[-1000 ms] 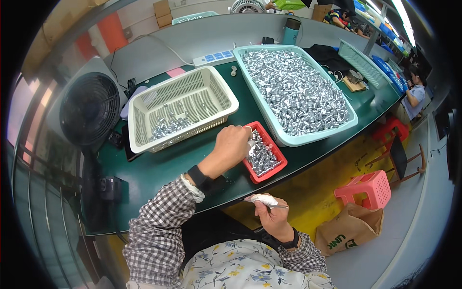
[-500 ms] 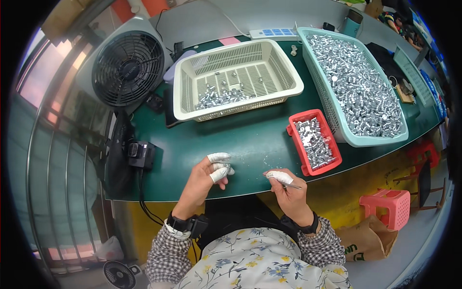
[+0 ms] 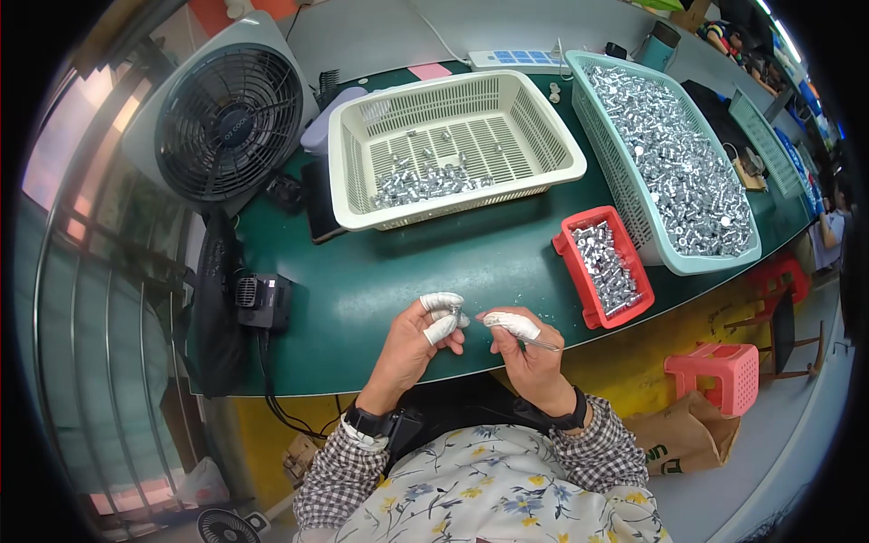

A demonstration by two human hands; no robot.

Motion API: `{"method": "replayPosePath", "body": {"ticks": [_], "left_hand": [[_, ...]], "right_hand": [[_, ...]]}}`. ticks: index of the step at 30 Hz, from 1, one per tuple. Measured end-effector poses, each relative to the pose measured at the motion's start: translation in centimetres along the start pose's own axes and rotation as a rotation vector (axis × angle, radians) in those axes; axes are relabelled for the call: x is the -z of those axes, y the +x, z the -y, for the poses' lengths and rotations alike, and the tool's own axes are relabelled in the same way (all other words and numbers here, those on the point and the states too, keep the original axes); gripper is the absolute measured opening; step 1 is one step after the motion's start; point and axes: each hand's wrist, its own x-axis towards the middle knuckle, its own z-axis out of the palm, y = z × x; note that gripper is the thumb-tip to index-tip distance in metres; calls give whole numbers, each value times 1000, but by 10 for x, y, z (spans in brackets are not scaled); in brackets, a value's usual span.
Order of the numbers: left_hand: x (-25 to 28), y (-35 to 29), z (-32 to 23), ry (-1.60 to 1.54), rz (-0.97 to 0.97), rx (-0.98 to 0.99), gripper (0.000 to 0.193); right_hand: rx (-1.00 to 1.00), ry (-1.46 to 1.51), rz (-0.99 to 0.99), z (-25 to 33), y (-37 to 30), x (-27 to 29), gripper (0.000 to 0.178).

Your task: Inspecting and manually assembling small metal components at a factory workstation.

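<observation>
Pinching a small metal piece (image 3: 456,309) between its thumb and a finger, both in white covers, the left hand (image 3: 409,351) is to the left of the red bin (image 3: 573,274) and a little nearer the wearer, its other fingers loosely curled. The right hand (image 3: 536,364), nearer to the red bin on that same side, is closed around a slender metal tool (image 3: 547,345), gripping it with white-covered fingertips. Only a narrow gap parts the two hands, and whether the tool touches the metal piece is too small to tell. Similar pieces (image 3: 608,271) fill much of the red bin. Beyond it and to its left, the cream basket (image 3: 462,200) holds a loose scatter of them; just beyond it and to its right, the turquoise basket (image 3: 620,181) is heaped with more
</observation>
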Motion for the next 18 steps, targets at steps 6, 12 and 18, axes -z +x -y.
{"method": "replayPosePath", "body": {"ticks": [6,12,18], "left_hand": [[11,2,-3,-48,-14,-4,26],[16,1,-3,-53,-6,6,27],[16,1,-1,-7,-35,-18,25]], "right_hand": [[9,-29,9,-5,6,-20,11],[-74,-26,-4,0,8,-26,7],[11,-123,6,-9,5,-29,8]]}}
